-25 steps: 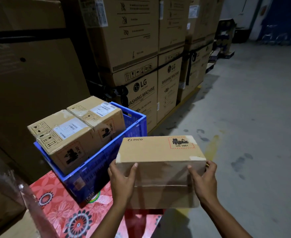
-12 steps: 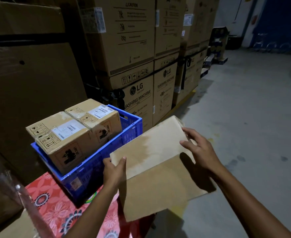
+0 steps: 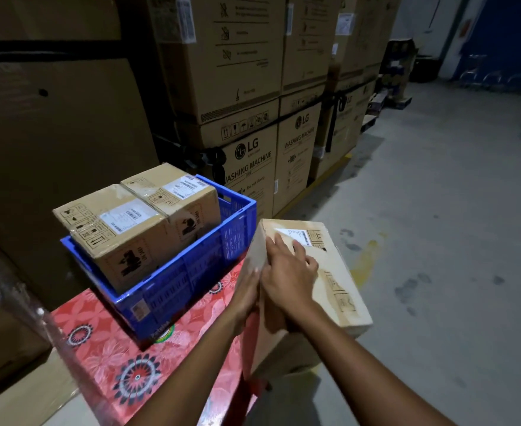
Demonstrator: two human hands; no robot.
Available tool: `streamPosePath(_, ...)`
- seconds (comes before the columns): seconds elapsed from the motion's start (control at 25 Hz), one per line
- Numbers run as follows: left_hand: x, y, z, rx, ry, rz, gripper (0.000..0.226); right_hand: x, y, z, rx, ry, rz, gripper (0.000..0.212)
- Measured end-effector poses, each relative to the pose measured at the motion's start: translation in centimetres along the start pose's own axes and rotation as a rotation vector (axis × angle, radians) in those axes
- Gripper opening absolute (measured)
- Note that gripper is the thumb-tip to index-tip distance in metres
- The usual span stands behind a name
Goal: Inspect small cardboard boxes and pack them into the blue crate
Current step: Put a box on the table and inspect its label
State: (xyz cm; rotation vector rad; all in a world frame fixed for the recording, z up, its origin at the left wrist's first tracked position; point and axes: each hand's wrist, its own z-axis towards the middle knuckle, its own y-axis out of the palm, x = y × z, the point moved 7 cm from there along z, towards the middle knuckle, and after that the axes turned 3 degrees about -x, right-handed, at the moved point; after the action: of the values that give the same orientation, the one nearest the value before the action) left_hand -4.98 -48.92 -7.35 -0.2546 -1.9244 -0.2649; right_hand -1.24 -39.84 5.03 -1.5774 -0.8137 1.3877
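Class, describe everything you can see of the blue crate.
The blue crate looks like rigid plastic, with slotted walls and a small label at its near corner. It stands upright on the red floral cloth, open-topped. A near box and a far box, both taped cardboard, stand inside, rising above its rim.

A tilted box (image 3: 330, 272) is held between two hands, the left hand (image 3: 247, 290) pressed to its side, the right hand (image 3: 287, 272) laid flat on its labelled top. Left of the hands, a crate (image 3: 191, 272) is seen with two packed boxes (image 3: 121, 229).
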Motion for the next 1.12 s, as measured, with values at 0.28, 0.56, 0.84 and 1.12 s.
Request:
streamPosePath(0.28, 4.5, -2.7, -4.4, 0.143, 0.182, -0.115, 0.031, 1.5, 0.6, 0.8, -0.071, 0.026, -0.072, 0.058)
streamPosePath(0.56, 4.8, -1.2, -4.6, 0.018, 0.079, -0.024, 0.050, 7.8, -0.3, 0.9, -0.079, 0.255, 0.250, 0.085)
streamPosePath(0.84, 4.6, -0.1, -4.2, -0.109, 0.112, -0.138, 0.069, 9.6, 1.9, -1.2, -0.229, 0.187, 1.159, 0.045)
streamPosePath(1.12, 4.1, 0.0, -3.9, -0.123, 0.121, -0.138, 0.075, 10.6, 2.8, -1.2, -0.213, 0.214, 1.175, 0.051)
